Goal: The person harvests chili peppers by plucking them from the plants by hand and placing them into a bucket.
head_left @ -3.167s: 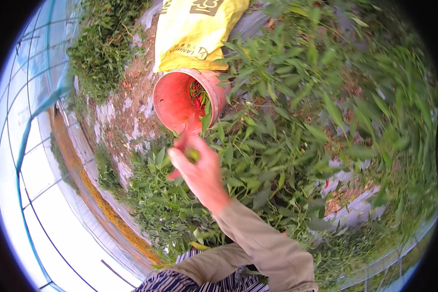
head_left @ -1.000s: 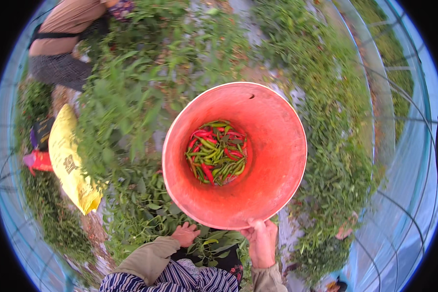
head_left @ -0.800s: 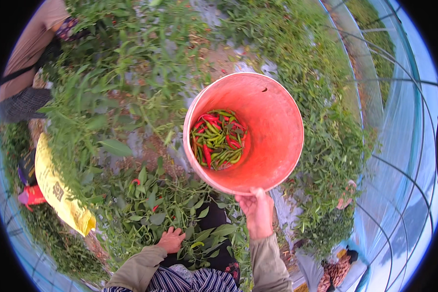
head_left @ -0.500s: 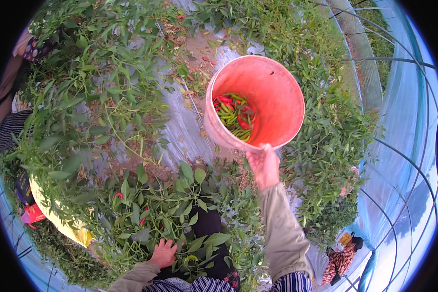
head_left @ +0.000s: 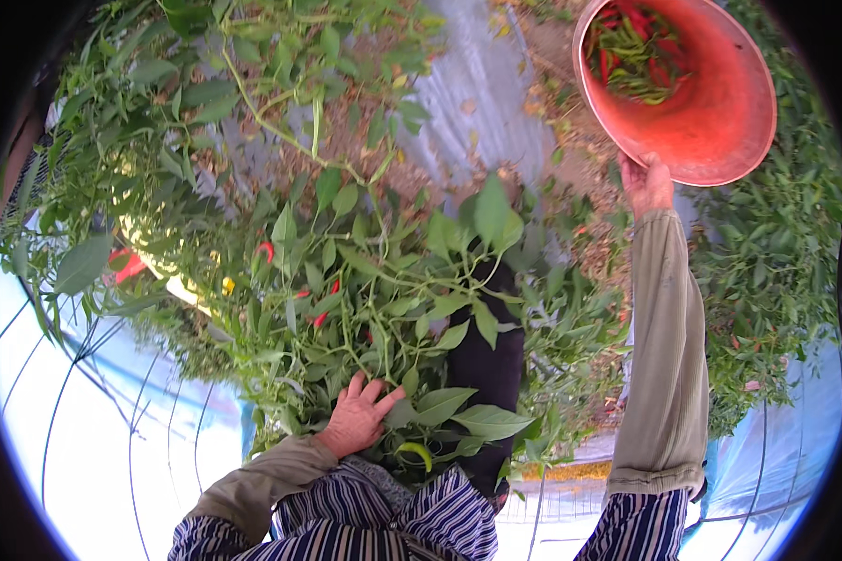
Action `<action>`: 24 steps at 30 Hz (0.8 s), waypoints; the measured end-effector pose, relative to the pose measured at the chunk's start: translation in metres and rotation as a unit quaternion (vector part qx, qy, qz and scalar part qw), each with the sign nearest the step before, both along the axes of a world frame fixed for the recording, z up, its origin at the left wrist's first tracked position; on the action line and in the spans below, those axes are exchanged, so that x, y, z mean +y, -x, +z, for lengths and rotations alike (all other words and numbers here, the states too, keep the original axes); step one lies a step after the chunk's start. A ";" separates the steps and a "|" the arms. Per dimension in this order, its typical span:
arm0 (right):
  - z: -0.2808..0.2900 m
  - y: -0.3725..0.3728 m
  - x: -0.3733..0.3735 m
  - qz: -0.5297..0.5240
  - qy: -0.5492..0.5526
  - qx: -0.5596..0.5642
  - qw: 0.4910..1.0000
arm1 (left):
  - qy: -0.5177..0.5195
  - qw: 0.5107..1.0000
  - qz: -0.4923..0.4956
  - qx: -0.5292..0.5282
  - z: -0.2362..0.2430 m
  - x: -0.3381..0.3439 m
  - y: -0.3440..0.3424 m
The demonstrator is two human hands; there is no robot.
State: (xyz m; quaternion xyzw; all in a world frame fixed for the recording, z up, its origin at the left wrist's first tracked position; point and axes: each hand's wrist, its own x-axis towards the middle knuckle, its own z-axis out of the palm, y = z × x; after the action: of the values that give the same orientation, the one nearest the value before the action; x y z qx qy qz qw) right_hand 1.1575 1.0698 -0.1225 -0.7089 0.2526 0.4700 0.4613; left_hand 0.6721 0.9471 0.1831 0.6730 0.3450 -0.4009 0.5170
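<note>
My right hand [head_left: 647,185], arm stretched out, grips the near rim of a red bucket [head_left: 720,103] at the upper right. Green and red chili peppers [head_left: 638,51] lie together on one side inside it; the bucket's mouth faces me. Low in the middle, my left hand [head_left: 357,416] rests with fingers spread among the leaves of a pepper plant [head_left: 384,290]. Several red chilies [head_left: 320,320] hang on this plant beyond the hand. A curved light-green chili [head_left: 415,454] shows to the right of it, below broad leaves.
Pepper plants spread at left and along the right side [head_left: 767,280]. Grey plastic sheeting [head_left: 482,93] covers the ground between rows. My dark trouser leg [head_left: 491,374] stands among the leaves. Something yellow and a red thing [head_left: 131,266] show through foliage at left. Thin hoops and translucent sheeting curve around the edges.
The view has shifted, so the bucket, still held by my right hand, now appears farther up and right. My left hand stays at the plant, its fingers more spread.
</note>
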 end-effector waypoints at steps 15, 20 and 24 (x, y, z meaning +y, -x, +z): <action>0.175 0.229 0.023 0.477 -0.237 0.010 0.846 | -0.025 0.988 0.135 -0.070 0.018 0.018 -0.006; 0.213 0.367 -0.014 0.801 -0.234 -0.008 0.551 | -0.045 0.978 0.167 -0.113 0.012 0.017 -0.017; 0.209 0.385 -0.024 0.889 -0.112 0.036 0.442 | -0.051 0.966 0.207 -0.145 0.014 0.013 -0.003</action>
State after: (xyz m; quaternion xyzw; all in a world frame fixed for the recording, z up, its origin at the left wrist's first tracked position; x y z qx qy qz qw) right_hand 0.7720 1.0458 0.0863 -0.4699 -0.5546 0.6716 -0.1435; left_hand 0.6750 0.9603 0.1967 0.6634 0.4184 -0.1647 0.5981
